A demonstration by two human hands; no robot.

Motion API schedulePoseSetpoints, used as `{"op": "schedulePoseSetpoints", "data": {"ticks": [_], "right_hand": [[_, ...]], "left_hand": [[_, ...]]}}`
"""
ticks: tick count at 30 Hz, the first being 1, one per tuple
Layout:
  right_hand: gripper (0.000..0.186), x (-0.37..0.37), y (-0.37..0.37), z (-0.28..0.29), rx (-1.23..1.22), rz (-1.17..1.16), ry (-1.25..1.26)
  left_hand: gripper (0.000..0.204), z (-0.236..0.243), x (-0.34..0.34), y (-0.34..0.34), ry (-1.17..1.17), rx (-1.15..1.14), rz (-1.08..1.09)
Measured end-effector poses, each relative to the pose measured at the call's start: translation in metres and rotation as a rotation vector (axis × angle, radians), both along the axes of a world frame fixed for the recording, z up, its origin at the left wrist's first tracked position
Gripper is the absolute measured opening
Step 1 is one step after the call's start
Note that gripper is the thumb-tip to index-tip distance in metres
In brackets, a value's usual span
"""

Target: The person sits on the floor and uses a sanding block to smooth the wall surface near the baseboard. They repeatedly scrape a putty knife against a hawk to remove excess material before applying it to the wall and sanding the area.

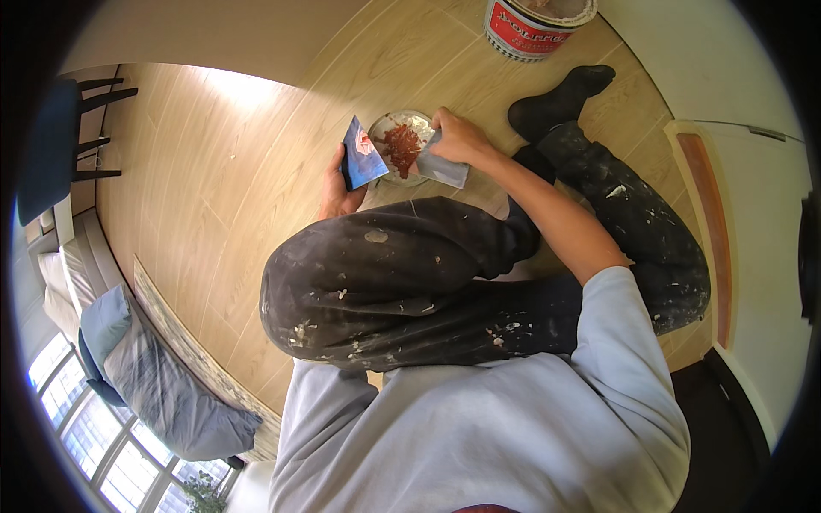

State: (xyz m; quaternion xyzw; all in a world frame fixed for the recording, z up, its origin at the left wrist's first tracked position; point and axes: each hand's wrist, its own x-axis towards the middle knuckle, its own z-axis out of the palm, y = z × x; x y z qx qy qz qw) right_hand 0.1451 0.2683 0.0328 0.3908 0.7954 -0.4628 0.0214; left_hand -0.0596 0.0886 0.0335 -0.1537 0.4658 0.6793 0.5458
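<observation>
A tin stands on the wood-look floor, close to the floor's edge along the white panel at the upper right. Its side carries a red label with large pale lettering in capitals, and a dark-and-light checked band runs along the bottom; the top shows a pale, crusted rim.

A round, shallow dish holding reddish-brown paste sits on the floor, well in from that edge, beyond the person's bent knee. The left hand grips a flat blade that looks blue and bears a pinkish patch, smear or reflection; it is tilted up at the dish's left side. The left forearm is mostly hidden behind the knee in dark, paint-spattered trousers.

The right arm bends at the elbow, its forearm slanting up and leftward. The right hand is closed around a grey flat blade, held slanted over the dish's right side. Whether that blade touches the paste cannot be told.
</observation>
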Motion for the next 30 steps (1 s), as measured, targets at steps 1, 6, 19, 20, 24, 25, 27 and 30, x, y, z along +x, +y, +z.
{"op": "schedulePoseSetpoints", "data": {"ticks": [1,6,19,20,24,25,27,30], "right_hand": [[0.053,0.006,0.000,-0.005,0.002,0.008,0.002],[0.051,0.008,-0.008,-0.012,0.014,-0.053,0.025],[0.053,-0.010,-0.019,-0.003,0.072,-0.121,0.082],[0.054,-0.010,-0.019,-0.006,0.092,-0.124,0.121],[0.048,0.002,-0.006,0.003,0.027,-0.131,0.283],[0.045,0.009,0.001,0.019,0.013,-0.096,0.305],[0.033,0.020,0.008,0.052,0.004,-0.072,0.380],[0.028,0.031,0.015,0.099,0.050,-0.043,0.408]], "left_hand": [[0.037,0.001,0.000,-0.001,-0.002,0.003,-0.001],[0.037,0.005,0.000,-0.002,0.008,-0.016,-0.030],[0.039,0.001,0.001,-0.001,0.014,0.002,-0.072],[0.039,0.000,0.001,-0.002,0.026,-0.004,-0.076],[0.040,0.004,-0.005,-0.006,0.103,-0.047,-0.009],[0.039,0.011,-0.004,-0.006,0.106,-0.019,-0.016],[0.039,0.021,-0.007,-0.002,0.145,0.003,-0.050],[0.039,0.048,-0.007,0.009,0.204,-0.049,-0.109]]}}
